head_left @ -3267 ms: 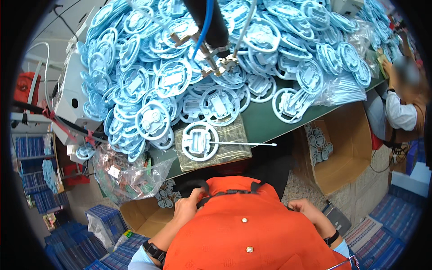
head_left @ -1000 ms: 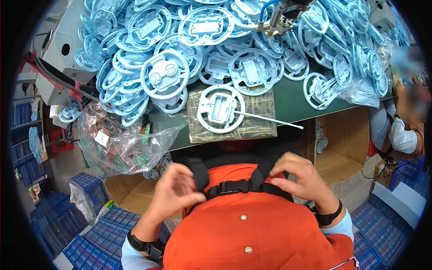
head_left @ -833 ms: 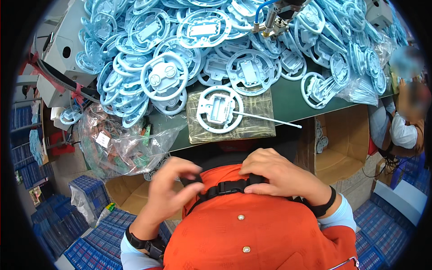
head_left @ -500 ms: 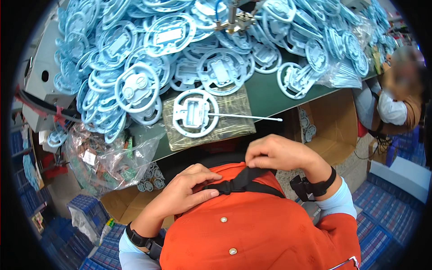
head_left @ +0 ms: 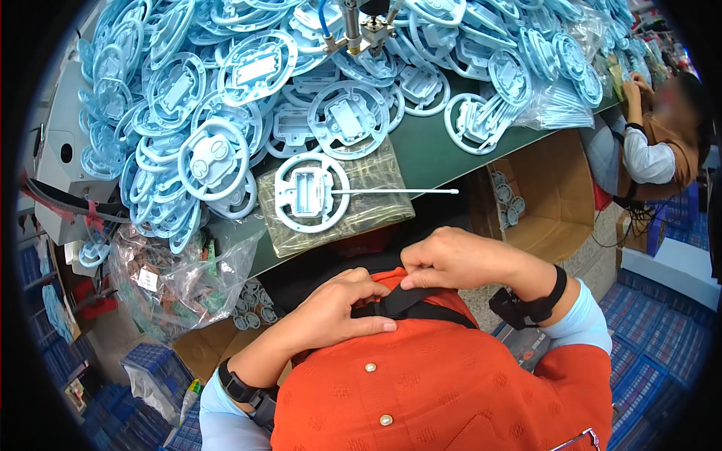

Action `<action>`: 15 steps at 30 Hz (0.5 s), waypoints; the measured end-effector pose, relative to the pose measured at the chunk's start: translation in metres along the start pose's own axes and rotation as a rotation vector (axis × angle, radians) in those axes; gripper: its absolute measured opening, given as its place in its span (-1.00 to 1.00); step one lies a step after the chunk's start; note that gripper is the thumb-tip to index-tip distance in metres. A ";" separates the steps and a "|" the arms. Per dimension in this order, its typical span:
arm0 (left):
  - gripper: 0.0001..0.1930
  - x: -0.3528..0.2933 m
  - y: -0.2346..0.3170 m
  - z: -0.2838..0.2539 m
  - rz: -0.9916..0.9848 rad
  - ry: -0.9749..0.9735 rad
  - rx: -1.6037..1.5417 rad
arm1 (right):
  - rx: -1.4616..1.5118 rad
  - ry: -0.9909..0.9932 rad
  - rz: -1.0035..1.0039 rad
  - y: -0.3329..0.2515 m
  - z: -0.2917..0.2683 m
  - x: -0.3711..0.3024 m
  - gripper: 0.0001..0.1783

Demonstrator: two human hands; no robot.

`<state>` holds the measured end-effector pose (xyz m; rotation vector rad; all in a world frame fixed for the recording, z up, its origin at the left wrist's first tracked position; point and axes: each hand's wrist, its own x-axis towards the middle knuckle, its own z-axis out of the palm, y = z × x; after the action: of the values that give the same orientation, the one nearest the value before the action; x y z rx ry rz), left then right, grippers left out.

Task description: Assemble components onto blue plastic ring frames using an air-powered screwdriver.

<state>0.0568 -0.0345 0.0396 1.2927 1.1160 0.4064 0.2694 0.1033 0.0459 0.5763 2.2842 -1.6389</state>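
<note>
- left hand (head_left: 331, 312): fingers bent over the far edge of a black buckle (head_left: 382, 307), thumb laid along its near edge; the buckle is gripped between them.
- right hand (head_left: 455, 259): thumb and bent fingers pinch a black strap (head_left: 410, 295) just to the right of the buckle; the strap slants up to the fingertips.
- buckle and strap: at the front of the waist, against an orange garment (head_left: 421, 376) with two pale round buttons; another length of black webbing runs right from the buckle.
- wrists: each bears a black band, the left band (head_left: 244, 389) and the right band (head_left: 545, 303).
- surface (head_left: 436, 154): green, beyond the hands; near its edge lies a package (head_left: 376, 219) in brownish wrapping.
- on the package: a pale blue round frame (head_left: 307, 194), lying flat, with a thin rod (head_left: 402, 191) extending to the right.
- far side: a heap of similar frames (head_left: 256, 69), with a metal fixture (head_left: 352, 34) hanging above it.
- left: a clear bag (head_left: 177, 282) containing green and brown pieces, at the surface's edge.
- right: an open carton (head_left: 556, 199) below the surface; a co-worker (head_left: 662, 158) is farther off.
</note>
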 end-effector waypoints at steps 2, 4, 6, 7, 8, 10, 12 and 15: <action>-0.49 0.001 -0.003 0.004 -0.001 0.009 -0.025 | -0.063 -0.004 -0.038 -0.001 -0.006 0.006 -0.64; -0.48 0.000 -0.004 0.005 -0.004 0.020 -0.052 | -0.090 -0.011 -0.062 -0.002 -0.010 0.010 -0.64; -0.46 0.000 0.000 0.006 -0.040 0.040 -0.054 | -0.121 -0.047 -0.059 -0.008 -0.014 0.014 -0.65; -0.46 -0.001 0.002 0.007 -0.041 0.041 -0.053 | -0.120 -0.047 -0.060 -0.010 -0.016 0.016 -0.65; -0.46 -0.001 0.004 0.008 -0.039 0.064 -0.059 | -0.152 -0.039 -0.077 -0.011 -0.016 0.019 -0.65; -0.46 -0.001 0.005 0.012 -0.035 0.088 -0.064 | -0.194 -0.016 -0.120 -0.011 -0.018 0.023 -0.66; -0.47 0.000 0.001 0.016 0.056 0.134 0.016 | -0.209 -0.034 -0.103 -0.017 -0.021 0.025 -0.65; -0.48 -0.002 0.002 0.016 0.029 0.138 -0.033 | -0.211 -0.091 -0.067 -0.020 -0.026 0.025 -0.63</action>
<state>0.0697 -0.0437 0.0403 1.2678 1.2020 0.5397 0.2386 0.1267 0.0606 0.3723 2.3918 -1.3969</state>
